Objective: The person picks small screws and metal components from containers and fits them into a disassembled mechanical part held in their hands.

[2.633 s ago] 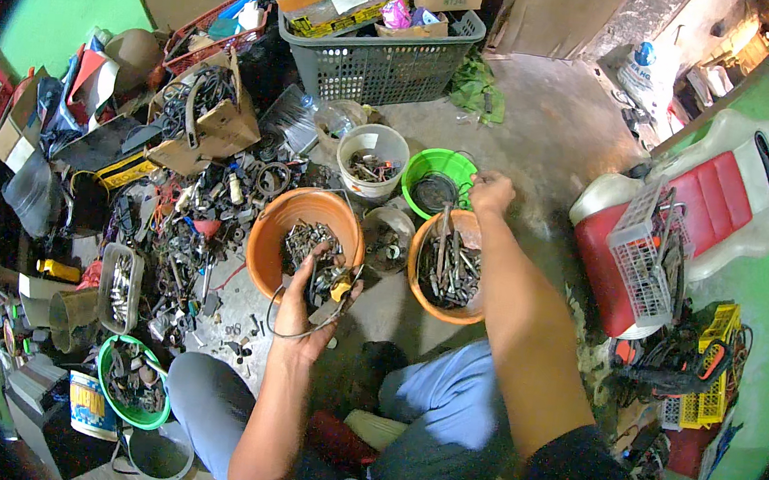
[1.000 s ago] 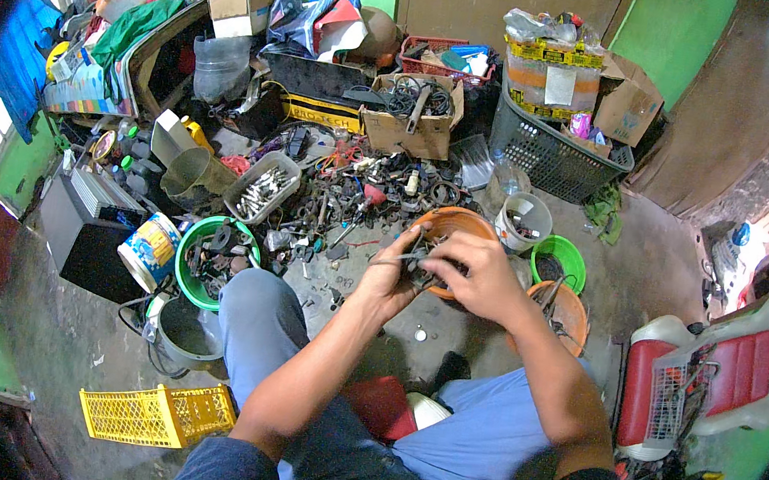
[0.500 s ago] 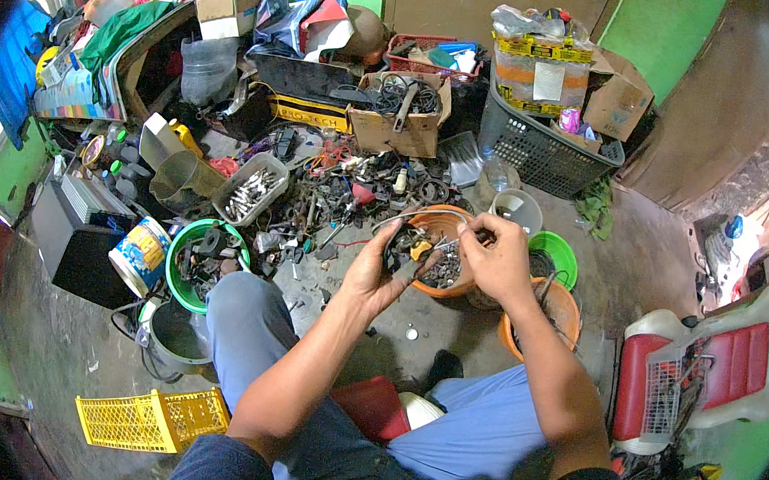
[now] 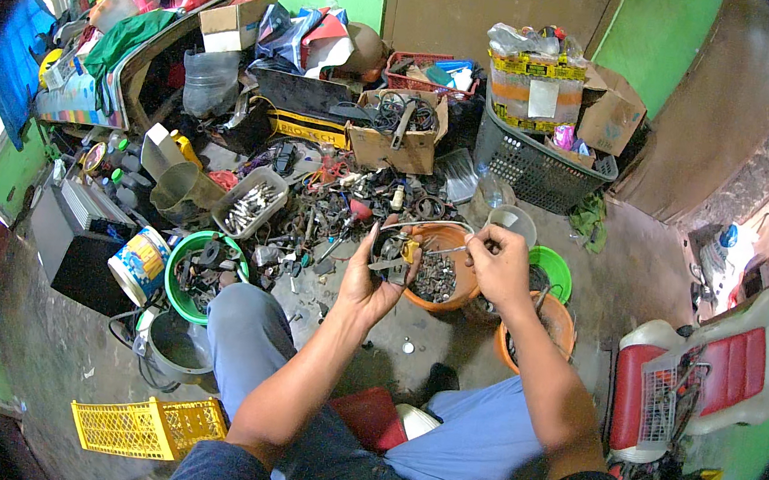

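Note:
My left hand point(image 4: 368, 285) is closed around a small dark part with a yellow piece point(image 4: 410, 250) on it; its exact kind is unclear. A thin grey cable point(image 4: 433, 223) arches from this part across to my right hand point(image 4: 501, 269). My right fingers are pinched on a thin, metal-looking shaft point(image 4: 455, 249), whose other end is hidden in the hand. Both hands are held up over an orange bucket point(image 4: 466, 297) with many small metal pieces in its bottom.
Loose scrap parts point(image 4: 331, 216) cover the floor ahead. To the left stand a green basin point(image 4: 175, 288) of parts and a grey tub point(image 4: 255, 219) of white pieces. A second orange bucket point(image 4: 567, 327) and a green bucket point(image 4: 561, 270) are at the right.
My left hand has turned a little and moved slightly left, tilting the dark part with it. The right hand has come down slightly, still pinching the shaft. The view has shifted a little.

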Available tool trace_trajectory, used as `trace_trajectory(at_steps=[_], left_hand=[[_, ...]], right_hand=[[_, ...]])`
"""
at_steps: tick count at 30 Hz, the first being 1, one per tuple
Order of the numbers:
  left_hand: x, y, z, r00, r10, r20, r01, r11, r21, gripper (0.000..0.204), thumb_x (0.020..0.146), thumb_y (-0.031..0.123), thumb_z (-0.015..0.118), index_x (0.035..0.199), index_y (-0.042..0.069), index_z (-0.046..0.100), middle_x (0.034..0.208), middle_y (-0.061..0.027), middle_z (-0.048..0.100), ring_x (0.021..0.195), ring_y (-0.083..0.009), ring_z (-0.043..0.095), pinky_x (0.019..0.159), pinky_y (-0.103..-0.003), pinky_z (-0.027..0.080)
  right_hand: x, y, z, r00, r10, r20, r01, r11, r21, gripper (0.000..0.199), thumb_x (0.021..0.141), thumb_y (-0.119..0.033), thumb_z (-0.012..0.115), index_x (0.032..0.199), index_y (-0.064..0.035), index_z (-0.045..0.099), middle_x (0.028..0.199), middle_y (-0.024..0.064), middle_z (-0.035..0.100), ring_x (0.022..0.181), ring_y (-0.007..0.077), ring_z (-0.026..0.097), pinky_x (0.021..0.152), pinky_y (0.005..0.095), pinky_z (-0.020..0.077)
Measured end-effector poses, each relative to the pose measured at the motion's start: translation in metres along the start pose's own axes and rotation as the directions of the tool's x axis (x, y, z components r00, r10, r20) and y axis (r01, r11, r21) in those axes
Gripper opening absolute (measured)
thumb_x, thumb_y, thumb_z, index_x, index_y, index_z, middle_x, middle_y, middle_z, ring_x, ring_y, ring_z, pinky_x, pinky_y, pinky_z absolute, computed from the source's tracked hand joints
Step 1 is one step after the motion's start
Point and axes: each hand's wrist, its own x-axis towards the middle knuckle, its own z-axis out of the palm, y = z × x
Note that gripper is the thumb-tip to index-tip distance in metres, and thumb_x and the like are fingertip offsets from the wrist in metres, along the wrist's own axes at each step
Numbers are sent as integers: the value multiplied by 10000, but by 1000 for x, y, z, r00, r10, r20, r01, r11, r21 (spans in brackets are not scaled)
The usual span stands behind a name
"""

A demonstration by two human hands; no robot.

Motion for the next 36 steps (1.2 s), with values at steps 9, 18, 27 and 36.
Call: trace_trajectory(at_steps=[9,18,27,36], left_hand=[[-4,-8,7,989,-140,43,132,980,149,454,1018,318,532,1404,85,486,1389,-180,548,1222,-321,582,770,-348,622],[-4,-10,7,943,-325,75,310,936,165,594,998,304,553,1482,14,368,1428,-166,512,1160,-331,607,686,-326,628],[-4,-5,1,959,-284,12,281,952,120,529,1009,289,533,1435,6,400,1410,-182,524,1044,-345,642,646,-345,626],[-1,-3,-3,974,-223,-34,226,961,159,454,1017,307,538,1380,36,498,1357,-167,568,1037,-298,663,666,-304,624]], right_hand=[[14,19,-8,970,23,-244,-28,999,-17,235,884,-169,701,754,25,671,554,69,570,486,112,467,499,318,381],[27,16,-27,919,-51,-391,31,998,-56,248,898,-176,697,755,18,640,618,97,618,548,127,531,547,332,417],[27,18,-37,919,-41,-392,47,999,5,226,944,-170,662,803,4,636,609,53,605,496,115,576,466,312,399],[38,14,-61,908,19,-419,11,998,69,208,977,-174,642,891,16,638,631,28,605,506,97,595,452,267,421]])
